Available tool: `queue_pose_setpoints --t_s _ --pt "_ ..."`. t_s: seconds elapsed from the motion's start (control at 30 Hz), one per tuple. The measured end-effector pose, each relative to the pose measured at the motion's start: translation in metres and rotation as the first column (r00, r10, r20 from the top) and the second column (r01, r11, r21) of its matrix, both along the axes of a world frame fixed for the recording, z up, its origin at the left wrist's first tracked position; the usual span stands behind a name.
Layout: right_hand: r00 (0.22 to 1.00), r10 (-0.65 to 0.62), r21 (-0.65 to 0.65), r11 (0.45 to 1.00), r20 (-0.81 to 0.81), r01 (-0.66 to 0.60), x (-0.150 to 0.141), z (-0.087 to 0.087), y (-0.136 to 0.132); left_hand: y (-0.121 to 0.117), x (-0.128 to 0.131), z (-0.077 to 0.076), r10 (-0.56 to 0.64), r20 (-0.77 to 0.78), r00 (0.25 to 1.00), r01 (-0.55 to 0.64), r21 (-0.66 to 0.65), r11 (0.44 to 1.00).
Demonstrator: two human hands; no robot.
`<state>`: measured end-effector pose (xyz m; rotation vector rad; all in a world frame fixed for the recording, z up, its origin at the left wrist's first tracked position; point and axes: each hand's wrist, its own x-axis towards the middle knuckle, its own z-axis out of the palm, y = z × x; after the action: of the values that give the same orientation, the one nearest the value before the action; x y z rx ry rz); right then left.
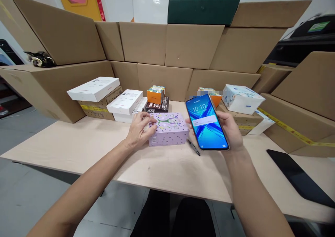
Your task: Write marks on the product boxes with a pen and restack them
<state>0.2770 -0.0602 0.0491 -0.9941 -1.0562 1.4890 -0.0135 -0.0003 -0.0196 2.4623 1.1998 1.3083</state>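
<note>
My right hand (232, 130) is wrapped round a smartphone (206, 122) and holds it raised and tilted over the table. The phone's lit screen shows 10:10 on a blue background. Beneath my left hand (141, 129) is the left end of a lilac patterned tissue box (170, 130). The fingers of that hand are apart, with thumb and fingertips resting on the box's top edge. A pen (193, 147) lies on the table between the box and the phone.
White boxes (125, 102) sit at the left beside a brown carton (90, 109). Behind the tissue box, an orange box (156, 94) tops a dark box (161, 106). A white-blue tissue pack (243, 99) is at the right, a black pad (298, 177) nearer. Cardboard walls (162, 80) enclose the table.
</note>
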Motion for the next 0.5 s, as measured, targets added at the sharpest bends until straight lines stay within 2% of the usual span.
queue_pose_setpoints --t_s 0.07,0.1,0.17,0.23,0.3,0.37,0.43,0.5 --pt "0.964 -0.153 0.031 0.988 0.216 0.150 0.016 -0.001 0.009 0.000 -0.001 0.003 -0.021 -0.054 0.998 0.019 -0.025 0.999" --pt "0.911 -0.202 0.062 0.979 0.359 0.193 0.023 -0.004 0.013 0.000 -0.001 0.003 -0.042 -0.091 0.995 0.039 -0.034 0.999" --pt "0.720 -0.238 0.134 0.971 0.652 0.199 0.033 -0.012 0.023 0.001 -0.001 0.004 -0.084 -0.177 0.981 0.081 -0.026 0.996" --pt "0.466 -0.227 0.179 0.973 0.855 0.145 0.038 -0.022 0.029 0.002 -0.001 0.004 -0.105 -0.252 0.962 0.108 -0.002 0.994" --pt "0.254 -0.182 0.164 0.982 0.950 0.090 0.037 -0.030 0.032 0.003 -0.001 0.005 -0.106 -0.296 0.949 0.110 -0.001 0.994" --pt "0.108 -0.105 0.102 0.994 0.989 0.038 0.034 -0.037 0.034 0.004 -0.003 0.007 -0.097 -0.318 0.943 0.093 -0.027 0.995" --pt "0.003 -0.039 0.039 0.999 0.999 0.007 0.032 -0.040 0.034 0.006 -0.007 0.009 -0.078 -0.333 0.940 0.063 -0.055 0.997" --pt "-0.061 0.006 -0.006 1.000 0.998 -0.003 0.032 -0.041 0.034 0.011 -0.012 0.010 -0.034 -0.341 0.939 0.014 -0.062 0.998"
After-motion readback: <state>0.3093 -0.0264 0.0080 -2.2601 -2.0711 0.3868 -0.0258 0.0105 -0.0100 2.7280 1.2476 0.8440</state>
